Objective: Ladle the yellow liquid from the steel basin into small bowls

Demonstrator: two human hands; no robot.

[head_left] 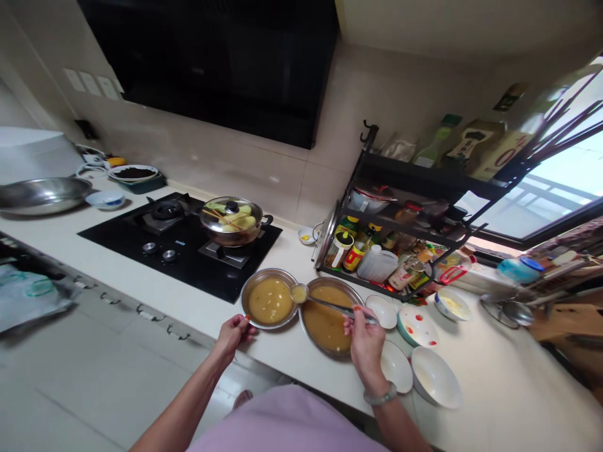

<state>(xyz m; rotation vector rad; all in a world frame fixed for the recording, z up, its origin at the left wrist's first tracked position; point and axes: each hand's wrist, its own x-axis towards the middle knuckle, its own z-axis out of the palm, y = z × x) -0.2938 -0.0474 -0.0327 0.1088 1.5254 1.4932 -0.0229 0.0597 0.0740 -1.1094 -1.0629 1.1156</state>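
My left hand (pixel 234 334) pinches the near rim of a steel bowl (pixel 245 312) that holds a yellowish-brown liquid (pixel 268 301) with pale bits in it. In my right hand (pixel 365 339) is the handle of a ladle (pixel 300 293). The ladle's cup, with some of the liquid in it, hangs between the left bowl and a second, larger steel bowl (pixel 308 342) to its right. That larger bowl contains a similar brown liquid (pixel 325 320). A bracelet circles my right wrist.
Left of the bowls, a lidded pan (pixel 230 235) sits on the black gas hob (pixel 198 263). Several white bowls (pixel 436 376) stand at the right. Behind them rises a black rack (pixel 409 169) of bottles and jars. A wide steel basin (pixel 44 194) is at the far left.
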